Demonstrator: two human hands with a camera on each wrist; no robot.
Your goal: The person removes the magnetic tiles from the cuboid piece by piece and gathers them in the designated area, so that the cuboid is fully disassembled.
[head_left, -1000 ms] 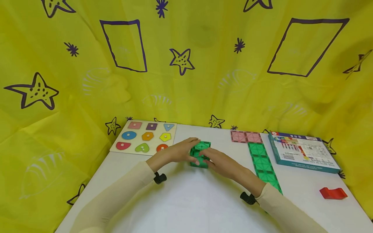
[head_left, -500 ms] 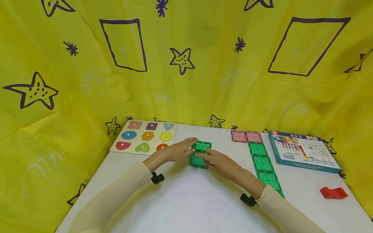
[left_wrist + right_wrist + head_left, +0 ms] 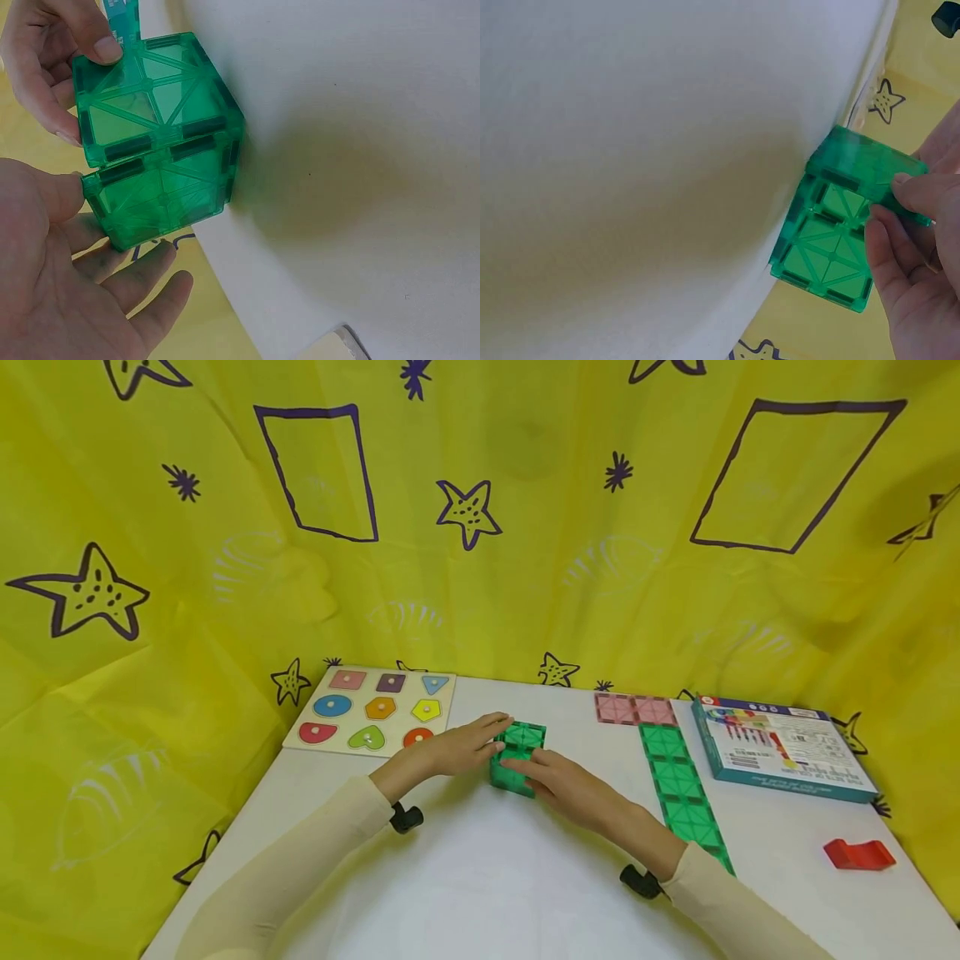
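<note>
A small box of green magnetic tiles [image 3: 511, 780] stands on the white table near its middle. My left hand [image 3: 456, 750] is at the box's left side, its thumb at one edge and fingers reaching behind. The left wrist view shows this hand [image 3: 71, 262] with its outer fingers spread loosely, beside two joined green tile faces [image 3: 157, 101]. From the right, my right hand [image 3: 573, 787] pinches a tile edge between thumb and finger. In the right wrist view, the right hand [image 3: 926, 247] overlaps part of the green tiles [image 3: 826, 259], hiding some of the box.
Behind on the left lies a wooden shape puzzle [image 3: 405, 735]. Pink tiles [image 3: 633, 710] and a row of green tiles [image 3: 678, 781] lie to the right. Beyond them are a flat box [image 3: 780, 747] and a red block [image 3: 858, 855]. A yellow curtain [image 3: 480, 610] hangs behind.
My left thumb has moved up from the box's front to its upper left edge. My right fingers have shifted slightly on the box, which stays about where it was.
</note>
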